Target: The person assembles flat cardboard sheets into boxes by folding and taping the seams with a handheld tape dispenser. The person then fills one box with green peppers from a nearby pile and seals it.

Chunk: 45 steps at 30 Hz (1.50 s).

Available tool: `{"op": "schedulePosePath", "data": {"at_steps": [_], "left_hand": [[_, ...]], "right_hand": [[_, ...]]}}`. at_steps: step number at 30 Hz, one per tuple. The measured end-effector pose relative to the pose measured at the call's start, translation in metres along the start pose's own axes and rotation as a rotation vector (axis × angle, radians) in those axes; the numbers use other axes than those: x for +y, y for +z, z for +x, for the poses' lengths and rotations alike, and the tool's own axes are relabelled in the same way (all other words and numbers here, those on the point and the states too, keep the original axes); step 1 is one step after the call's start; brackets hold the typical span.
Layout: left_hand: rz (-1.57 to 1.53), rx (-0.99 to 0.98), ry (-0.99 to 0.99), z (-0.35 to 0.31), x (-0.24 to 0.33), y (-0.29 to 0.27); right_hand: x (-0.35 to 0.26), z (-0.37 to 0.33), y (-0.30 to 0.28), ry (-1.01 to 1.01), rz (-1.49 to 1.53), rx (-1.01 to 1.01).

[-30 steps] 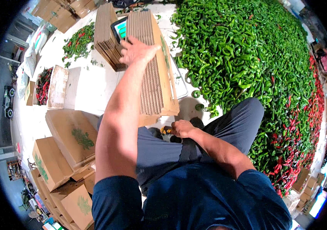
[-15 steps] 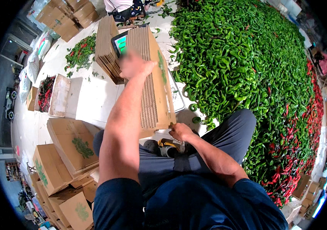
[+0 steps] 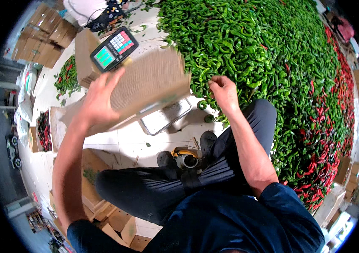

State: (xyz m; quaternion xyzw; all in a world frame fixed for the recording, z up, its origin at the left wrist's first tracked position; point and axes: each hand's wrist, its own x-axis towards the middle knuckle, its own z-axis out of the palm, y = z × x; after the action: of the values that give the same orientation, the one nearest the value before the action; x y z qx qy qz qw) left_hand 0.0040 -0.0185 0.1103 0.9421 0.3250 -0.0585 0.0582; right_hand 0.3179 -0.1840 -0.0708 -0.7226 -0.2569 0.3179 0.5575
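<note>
A thick stack of flattened cardboard boxes (image 3: 150,78) lies slanted and blurred by motion above the metal platform (image 3: 167,120) of a scale. My left hand (image 3: 99,101) is at the stack's near left part, thumb and fingers spread wide against the cardboard. Just beyond stands the scale's display and keypad (image 3: 114,48), its screen lit green. To the right of the stack and apart from it, my right hand (image 3: 225,92) hangs in the air by the green peppers (image 3: 238,50), fingers curled in, with nothing visible in them.
Another cardboard stack (image 3: 84,55) stands left of the display. A tape dispenser (image 3: 186,158) lies between my shoes. Folded cartons (image 3: 91,177) lean by my left knee. Red peppers (image 3: 318,168) edge the big heap on the right. Sealed cartons (image 3: 46,36) are piled at the far left.
The cardboard stack has tilted and swung leftward, uncovering the scale platform. My left hand has moved left and spread its fingers. My right hand has left the stack's near end and risen rightward.
</note>
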Motion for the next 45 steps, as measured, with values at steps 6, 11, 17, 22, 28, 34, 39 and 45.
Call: {"op": "schedulePosePath", "data": {"at_steps": [6, 11, 17, 22, 28, 34, 39, 45], "left_hand": [[0.068, -0.063, 0.146, -0.014, -0.032, 0.028], [0.060, -0.191, 0.097, -0.001, -0.032, 0.025], [0.075, -0.202, 0.053, 0.015, -0.039, 0.027], [0.041, -0.139, 0.107, 0.020, -0.041, 0.032], [-0.046, -0.098, 0.105, 0.022, -0.051, 0.043], [-0.049, -0.060, 0.123, 0.028, -0.050, 0.044], [-0.082, -0.027, 0.156, 0.030, -0.052, 0.044], [-0.089, -0.026, 0.168, 0.026, -0.048, 0.043]], "right_hand": [[-0.031, -0.008, -0.011, -0.279, -0.121, -0.575], [-0.042, -0.012, 0.011, -0.498, -0.205, -0.575], [-0.057, 0.008, 0.033, -0.538, -0.239, -0.708], [-0.062, 0.037, 0.036, -0.625, -0.285, -0.825], [-0.056, 0.028, 0.041, -0.700, -0.241, -0.705], [-0.065, 0.036, 0.042, -0.673, -0.307, -0.719], [-0.060, 0.039, 0.046, -0.796, -0.302, -0.666], [-0.059, 0.045, 0.048, -0.765, -0.286, -0.798]]}}
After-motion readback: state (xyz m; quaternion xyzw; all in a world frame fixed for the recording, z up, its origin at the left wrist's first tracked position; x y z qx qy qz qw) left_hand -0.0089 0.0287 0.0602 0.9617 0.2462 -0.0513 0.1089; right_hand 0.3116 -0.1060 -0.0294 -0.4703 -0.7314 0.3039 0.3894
